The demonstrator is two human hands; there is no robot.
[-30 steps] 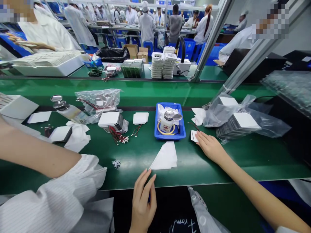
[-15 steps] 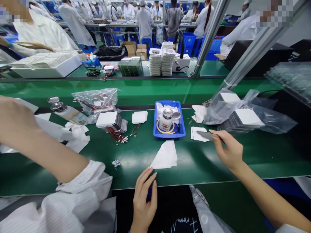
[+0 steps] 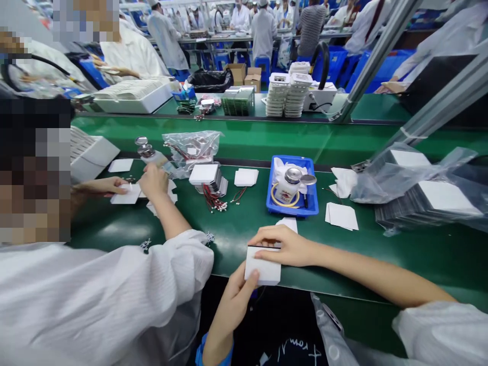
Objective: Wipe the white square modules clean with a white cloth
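Note:
Over the front edge of the table, both my hands hold a flat white rectangular panel (image 3: 264,267) with a thin dark line along its far edge. My left hand (image 3: 236,297) grips its lower left side, thumb on the white face. From the right, my right hand (image 3: 290,245) pinches the far edge, its thumb lying across the face. A white cloth (image 3: 288,223) shows just beyond the right hand, partly covered by it. Farther right lie several flat white panels (image 3: 341,216). What is under the held panel is hidden.
A blue tray (image 3: 269,203) holds a pump bottle (image 3: 286,190). Stacked white panels with red-black wires (image 3: 205,174) stand left of it; bagged panel stacks (image 3: 446,198) lie right. A co-worker's hands (image 3: 154,183) handle a white panel (image 3: 125,194) at left. A metal post (image 3: 375,61) rises behind.
My right hand has moved left from the loose panels, bringing a panel to my left hand, which now grips it too. The view has shifted left, and the co-worker's head and hands have come into view.

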